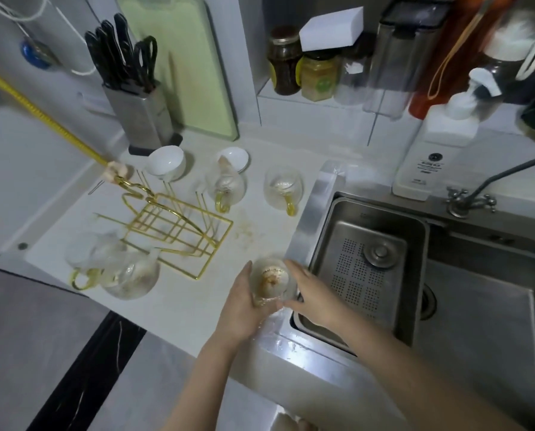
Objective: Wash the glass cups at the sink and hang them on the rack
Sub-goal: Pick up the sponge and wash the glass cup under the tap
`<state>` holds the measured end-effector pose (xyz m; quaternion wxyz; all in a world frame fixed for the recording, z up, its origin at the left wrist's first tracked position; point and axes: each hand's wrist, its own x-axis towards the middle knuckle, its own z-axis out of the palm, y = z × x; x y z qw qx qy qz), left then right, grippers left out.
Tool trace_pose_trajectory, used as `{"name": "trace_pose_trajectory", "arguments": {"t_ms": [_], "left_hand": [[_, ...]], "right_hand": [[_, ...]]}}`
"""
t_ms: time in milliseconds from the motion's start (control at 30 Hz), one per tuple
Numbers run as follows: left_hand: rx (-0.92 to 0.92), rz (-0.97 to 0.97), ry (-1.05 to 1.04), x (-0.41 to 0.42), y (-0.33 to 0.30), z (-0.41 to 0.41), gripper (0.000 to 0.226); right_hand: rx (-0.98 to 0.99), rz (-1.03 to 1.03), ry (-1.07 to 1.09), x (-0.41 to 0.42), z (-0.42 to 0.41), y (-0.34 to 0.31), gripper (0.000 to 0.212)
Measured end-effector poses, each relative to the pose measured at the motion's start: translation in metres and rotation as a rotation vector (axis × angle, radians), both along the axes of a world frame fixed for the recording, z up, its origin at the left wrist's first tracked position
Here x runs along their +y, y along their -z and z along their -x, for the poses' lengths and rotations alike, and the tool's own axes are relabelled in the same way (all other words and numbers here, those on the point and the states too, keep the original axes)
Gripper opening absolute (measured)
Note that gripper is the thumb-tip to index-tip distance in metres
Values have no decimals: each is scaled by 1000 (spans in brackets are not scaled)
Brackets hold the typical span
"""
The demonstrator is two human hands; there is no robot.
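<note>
A stained glass cup (271,281) sits between both my hands at the counter's edge beside the sink (368,269). My left hand (242,306) cups its left side and my right hand (314,297) wraps its right side. Two more glass cups with gold handles stand on the counter, one (225,186) behind the rack and one (283,188) nearer the sink. Another two glass cups (110,265) hang on the near left of the gold wire rack (179,228). The sink holds a perforated steel basin (353,275).
Two white bowls (166,163) (235,158) sit behind the rack. A knife block (138,113), a green cutting board (179,57), jars (300,63) and a soap dispenser (437,150) line the back. The tap (477,194) stands right of the sink. Brown stains mark the counter.
</note>
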<state>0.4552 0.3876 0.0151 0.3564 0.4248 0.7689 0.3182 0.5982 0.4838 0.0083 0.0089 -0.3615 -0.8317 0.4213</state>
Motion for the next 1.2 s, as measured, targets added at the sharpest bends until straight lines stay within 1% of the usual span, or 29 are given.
{"name": "trace_pose_trajectory", "arguments": {"t_ms": [67, 100, 267, 367, 467, 567, 700, 800, 833, 900, 933, 1000, 1033, 1100, 1200], "left_hand": [[-21, -74, 4, 4, 2, 1, 73], [-30, -98, 12, 6, 3, 1, 69], [-69, -179, 83, 21, 1, -18, 70], [-82, -198, 145, 39, -5, -41, 80], [-110, -234, 246, 60, -9, -73, 77], [-82, -257, 320, 75, -13, -112, 81], [-158, -247, 405, 93, -17, -169, 85], [-207, -259, 486, 105, -24, -214, 72], [-207, -271, 512, 109, -25, -230, 69], [-199, -296, 525, 117, -30, -260, 69], [-202, -310, 534, 121, -31, -275, 68], [-208, -334, 535, 127, -33, -300, 66], [-221, -337, 528, 129, -36, -312, 65], [-233, -335, 525, 133, -42, -333, 65], [-250, -317, 539, 139, -51, -356, 66]], "right_hand": [[21, 37, 22, 2, -2, 0, 82], [38, 57, 39, 3, -5, 1, 83], [126, 104, 147, 8, -36, -1, 81], [138, 107, 232, 12, -67, -10, 81], [167, 51, 296, 17, -105, -20, 79], [208, 79, 380, 19, -149, -36, 74], [226, 135, 472, 17, -210, -55, 70], [262, 183, 598, 16, -256, -64, 49], [285, 174, 644, 15, -270, -68, 48], [239, 101, 679, 14, -300, -66, 52], [221, 118, 703, 14, -318, -62, 57], [261, 134, 753, 16, -350, -58, 56], [308, 131, 804, 18, -363, -60, 53], [320, 65, 940, 31, -389, -57, 48], [249, -89, 1155, 64, -423, -54, 44]]}}
